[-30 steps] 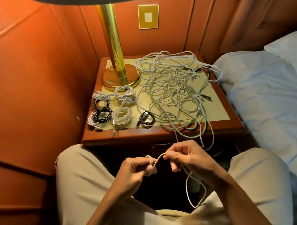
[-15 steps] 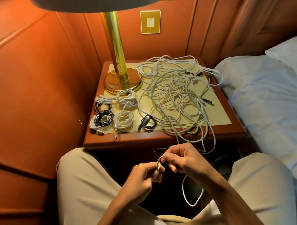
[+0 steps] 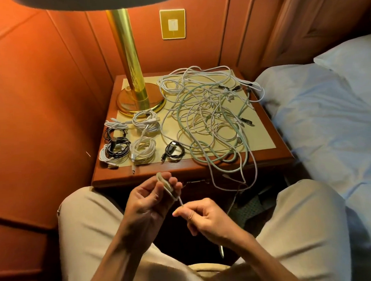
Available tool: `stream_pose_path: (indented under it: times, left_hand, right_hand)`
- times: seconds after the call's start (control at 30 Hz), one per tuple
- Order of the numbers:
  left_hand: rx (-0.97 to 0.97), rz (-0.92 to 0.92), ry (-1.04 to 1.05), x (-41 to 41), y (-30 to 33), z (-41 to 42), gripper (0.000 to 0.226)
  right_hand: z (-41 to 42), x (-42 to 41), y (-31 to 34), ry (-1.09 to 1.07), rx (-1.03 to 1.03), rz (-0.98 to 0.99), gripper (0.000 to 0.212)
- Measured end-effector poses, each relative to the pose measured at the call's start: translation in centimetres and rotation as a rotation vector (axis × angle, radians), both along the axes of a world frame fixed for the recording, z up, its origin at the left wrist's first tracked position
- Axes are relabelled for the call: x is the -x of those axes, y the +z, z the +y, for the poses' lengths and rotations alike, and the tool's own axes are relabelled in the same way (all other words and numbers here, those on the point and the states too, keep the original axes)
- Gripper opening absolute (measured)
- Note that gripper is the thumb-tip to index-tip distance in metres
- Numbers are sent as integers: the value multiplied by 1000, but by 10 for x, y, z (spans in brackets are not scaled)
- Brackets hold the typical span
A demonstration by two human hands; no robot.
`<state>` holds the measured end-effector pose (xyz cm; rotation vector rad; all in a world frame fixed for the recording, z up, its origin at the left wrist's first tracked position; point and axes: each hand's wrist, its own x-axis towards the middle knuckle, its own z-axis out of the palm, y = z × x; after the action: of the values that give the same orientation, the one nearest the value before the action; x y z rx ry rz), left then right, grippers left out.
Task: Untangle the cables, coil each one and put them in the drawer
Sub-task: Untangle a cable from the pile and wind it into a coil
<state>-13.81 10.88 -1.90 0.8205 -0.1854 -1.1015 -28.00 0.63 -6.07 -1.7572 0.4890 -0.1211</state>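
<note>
A big tangle of white and pale green cables [image 3: 211,116] covers the right half of the nightstand [image 3: 139,179], with some strands hanging over its front edge. Several coiled cables [image 3: 143,149], white and black, lie on its left half. My left hand [image 3: 153,198] is raised below the front edge, holding a small loop of white cable [image 3: 166,186] around its fingers. My right hand [image 3: 204,217], lower and to the right, pinches the same cable just past the loop. The rest of that cable drops down between my knees. The drawer front is dark and mostly hidden.
A brass lamp [image 3: 134,87] stands at the nightstand's back left. Padded orange wall panels close in the left and back, with a brass switch plate [image 3: 173,24]. A bed with pale blue sheets [image 3: 327,118] lies close on the right. My knees flank the space below.
My left hand rose and turned palm-up with a loop of cable now around its fingers. My right hand dropped lower and to the right, drawing the cable taut between the hands.
</note>
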Motion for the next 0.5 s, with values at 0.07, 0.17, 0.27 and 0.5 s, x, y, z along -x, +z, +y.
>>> stream_pose_path:
  times: [0.07, 0.17, 0.27, 0.5]
  left_hand:
    - [-36, 33, 177, -12, 3, -4, 19]
    - [-181, -162, 261, -21, -3, -3, 21]
    - [-389, -683, 199, -14, -15, 5, 22]
    - [-195, -798, -520, -4, -19, 13, 20]
  right_hand:
    - [15, 2, -8, 73, -22, 64, 21]
    - [18, 6, -4, 89, -57, 86, 27]
    - [9, 5, 17, 112, 25, 32, 28]
    - [-18, 4, 49, -52, 127, -135, 11]
